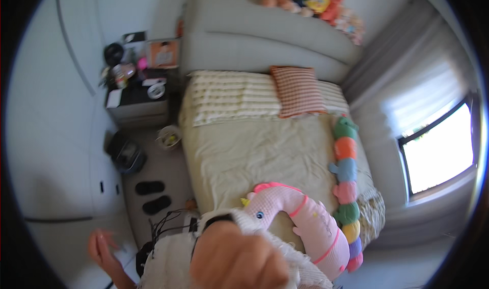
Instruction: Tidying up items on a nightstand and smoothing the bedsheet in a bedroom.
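Note:
My right hand (pixel 239 261) is close to the camera at the lower middle, blurred, with its fingers curled into a fist. Whatever it may hold is hidden. A black band (pixel 220 219) circles that wrist. Off to the lower left, my left hand (pixel 103 245) is raised with its fingers apart and nothing visible in them. White textured fabric (pixel 168 261) spreads around and behind the right hand. Just beyond it, a pink unicorn plush (pixel 318 228) curves over the near end of the bed (pixel 244 156).
A long multicoloured caterpillar plush (pixel 347 169) lies along the bed's right side. Pillows (pixel 234 95) and a checked cushion (pixel 299 91) rest by the headboard (pixel 265 39). At left stand a cluttered nightstand (pixel 137 110), a dark bin (pixel 126 154), a small basket (pixel 168 137) and black slippers (pixel 153 188).

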